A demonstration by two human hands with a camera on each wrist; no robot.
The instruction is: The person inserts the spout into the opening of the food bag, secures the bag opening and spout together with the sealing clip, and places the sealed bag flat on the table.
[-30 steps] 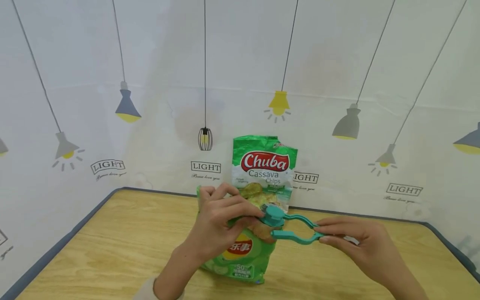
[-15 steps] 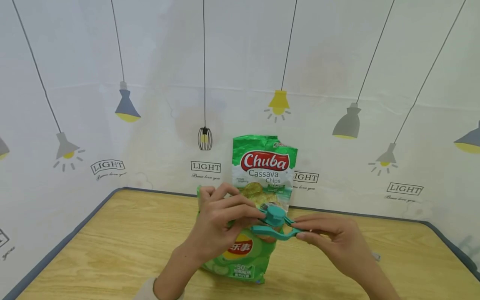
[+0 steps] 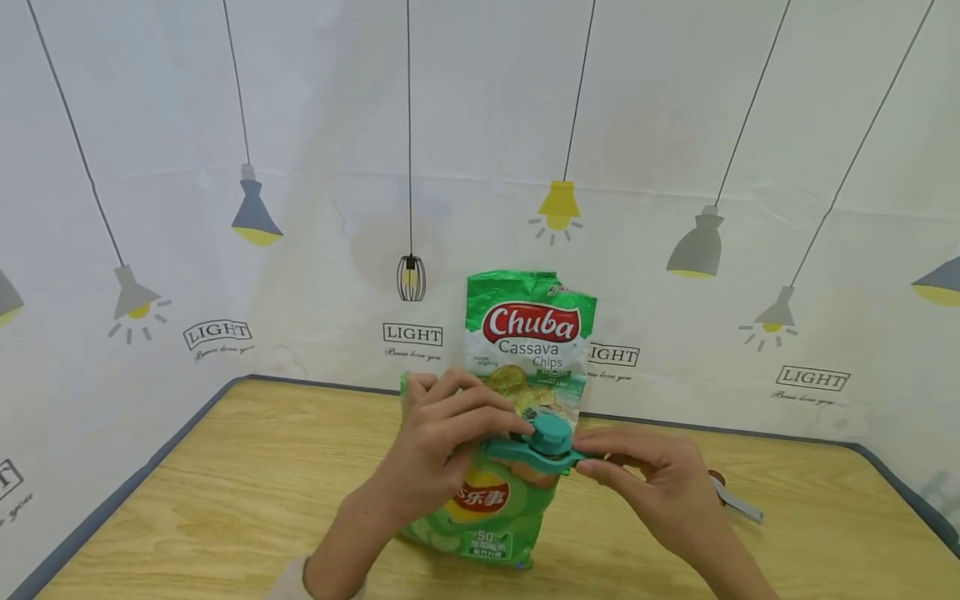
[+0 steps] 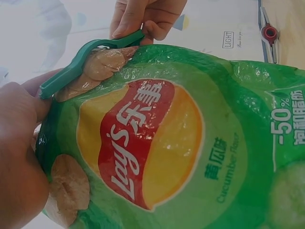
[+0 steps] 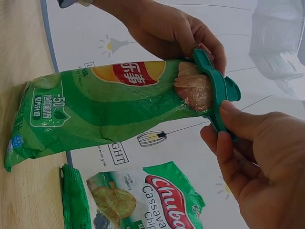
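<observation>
A green Lay's chip bag [image 3: 498,533] stands upright on the table. My left hand [image 3: 427,450] pinches its top at the left corner, fingers behind and thumb in front. Across the top lies a teal bag clip [image 5: 217,88] with a round cap, its two arms close together with the bag's edge between them. My right hand [image 3: 660,479] pinches the clip's right end between thumb and fingers. In the left wrist view, the clip's front arm [image 4: 74,67] spans the bag's top edge, reaching close to my left fingers. Part of the bag's top is hidden behind my left hand.
Behind the Lay's bag a Chuba cassava chips bag [image 3: 528,329] stands against the lamp-printed backdrop [image 3: 322,208]. A small metal tool with a dark red round part [image 3: 738,502] lies on the wooden table [image 3: 225,483], right of my right hand.
My right hand has moved left, bringing the clip across the top of the Lay's bag. The clip's spread arms have come together. My left hand has stayed nearly in place.
</observation>
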